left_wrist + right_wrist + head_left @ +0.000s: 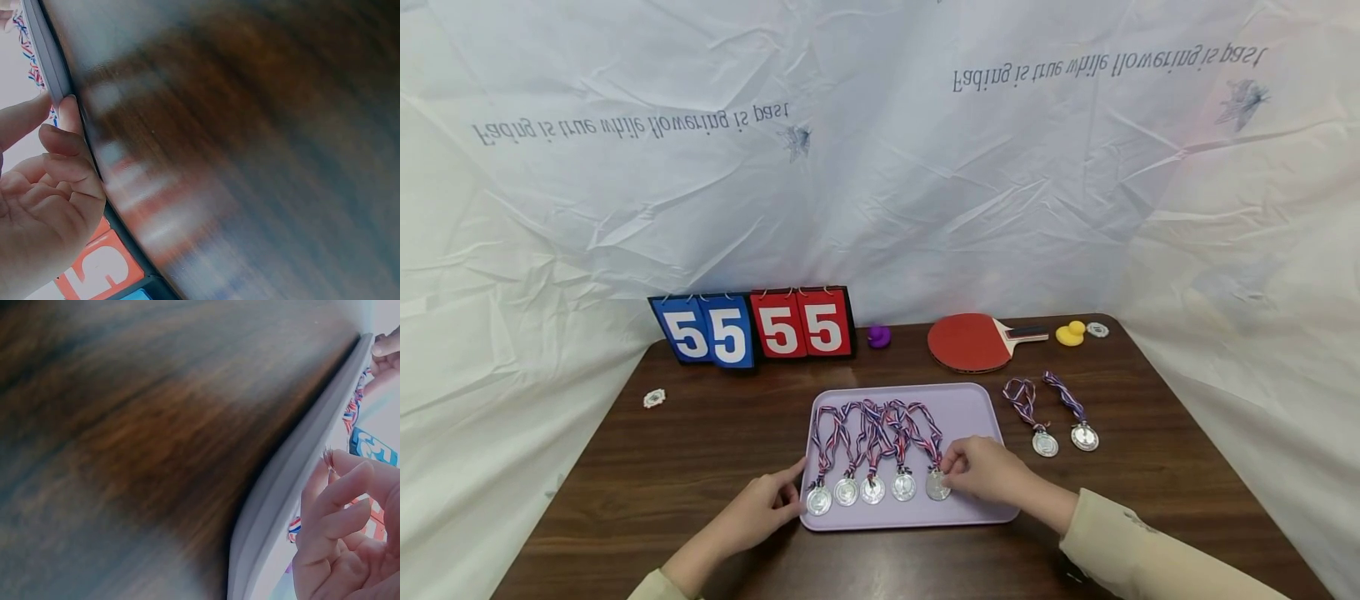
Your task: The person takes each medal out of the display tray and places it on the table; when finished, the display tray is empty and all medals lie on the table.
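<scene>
- Head view: the right hand point(987, 471) pinches the edge of the endmost medal point(936, 489) between thumb and fingertips, at the right of a row on the lilac tray point(973, 408).
- The left hand point(762, 507), fingers partly curled, holds the tray's left rim.
- Four other medals point(872, 492) complete the row, ribbons point(823, 437) stretching away from me.
- Tray surface shows between the row and the right rim.
- Beyond that rim, two loose medals point(1085, 437) lie on the table point(715, 442), well short of its edge.
</scene>
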{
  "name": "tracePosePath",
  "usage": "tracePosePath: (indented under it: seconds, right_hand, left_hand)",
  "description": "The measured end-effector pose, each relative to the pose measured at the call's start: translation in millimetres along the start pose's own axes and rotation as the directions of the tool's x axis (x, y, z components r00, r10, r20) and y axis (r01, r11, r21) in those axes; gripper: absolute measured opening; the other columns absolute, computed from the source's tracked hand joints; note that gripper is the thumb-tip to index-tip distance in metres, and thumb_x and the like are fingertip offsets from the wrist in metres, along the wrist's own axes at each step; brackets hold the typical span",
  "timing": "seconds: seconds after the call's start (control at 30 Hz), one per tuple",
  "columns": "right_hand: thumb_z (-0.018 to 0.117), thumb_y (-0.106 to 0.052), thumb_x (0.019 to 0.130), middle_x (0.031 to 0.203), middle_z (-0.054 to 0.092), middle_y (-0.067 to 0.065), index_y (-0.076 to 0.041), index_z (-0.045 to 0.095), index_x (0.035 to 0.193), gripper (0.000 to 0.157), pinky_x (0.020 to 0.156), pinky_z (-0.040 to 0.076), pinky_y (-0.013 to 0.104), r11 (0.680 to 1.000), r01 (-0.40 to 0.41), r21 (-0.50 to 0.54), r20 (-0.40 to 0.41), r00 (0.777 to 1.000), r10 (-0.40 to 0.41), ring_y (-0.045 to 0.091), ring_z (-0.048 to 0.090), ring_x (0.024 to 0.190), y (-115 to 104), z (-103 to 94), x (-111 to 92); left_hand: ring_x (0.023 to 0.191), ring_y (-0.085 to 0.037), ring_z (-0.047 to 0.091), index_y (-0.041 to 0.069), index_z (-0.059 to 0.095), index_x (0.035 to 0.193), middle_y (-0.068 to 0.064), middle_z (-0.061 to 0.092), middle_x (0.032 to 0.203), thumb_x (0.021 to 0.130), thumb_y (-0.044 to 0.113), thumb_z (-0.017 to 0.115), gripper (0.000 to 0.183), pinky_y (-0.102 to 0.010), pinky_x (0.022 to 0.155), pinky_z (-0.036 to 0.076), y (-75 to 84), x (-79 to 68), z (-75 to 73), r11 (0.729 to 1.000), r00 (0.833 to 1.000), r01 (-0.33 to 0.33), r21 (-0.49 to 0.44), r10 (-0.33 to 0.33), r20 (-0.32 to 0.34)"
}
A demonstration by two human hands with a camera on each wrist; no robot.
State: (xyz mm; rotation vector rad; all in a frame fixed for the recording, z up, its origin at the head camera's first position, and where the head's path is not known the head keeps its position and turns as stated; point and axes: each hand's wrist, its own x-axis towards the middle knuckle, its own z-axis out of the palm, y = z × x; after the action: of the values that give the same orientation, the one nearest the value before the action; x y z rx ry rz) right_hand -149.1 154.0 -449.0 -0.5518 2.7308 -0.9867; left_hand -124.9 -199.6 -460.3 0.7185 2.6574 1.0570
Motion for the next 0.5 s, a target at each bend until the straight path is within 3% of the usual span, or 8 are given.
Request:
tracePosePath:
  seconds: [0.27, 0.5]
  right_hand:
    - [0.068, -0.015, 0.077, 0.065, 0.055, -0.004, -0.012, 0.06, 0.077, 0.009, 0.043, 0.039, 0.024, 0.992, 0.008, 0.128, 0.07, 0.997, -0.017, 0.008, 0.049, 0.044, -4, -9.2, -5]
    - [0.067, -0.011, 0.078, 0.068, 0.057, -0.004, -0.01, 0.064, 0.082, 0.005, 0.043, 0.042, 0.025, 0.988, 0.02, 0.155, 0.083, 0.996, -0.033, 0.009, 0.051, 0.046, -5, -15.5, -8]
  left_hand:
    - [0.05, -0.001, 0.044, -0.008, 0.039, 0.13, 0.008, 0.053, 0.07, 0.081, 0.009, 0.064, 0.057, -0.02, 0.048, 0.039, 2.6, -0.5, -1.0, 1.0, 1.0, -0.004, -0.005, 0.004, 0.001]
    - [0.05, -0.001, 0.044, -0.008, 0.039, 0.129, 0.008, 0.053, 0.069, 0.081, 0.01, 0.064, 0.057, -0.02, 0.047, 0.039, 2.0, -0.4, -0.9, 1.0, 1.0, -0.016, -0.006, 0.016, -0.004]
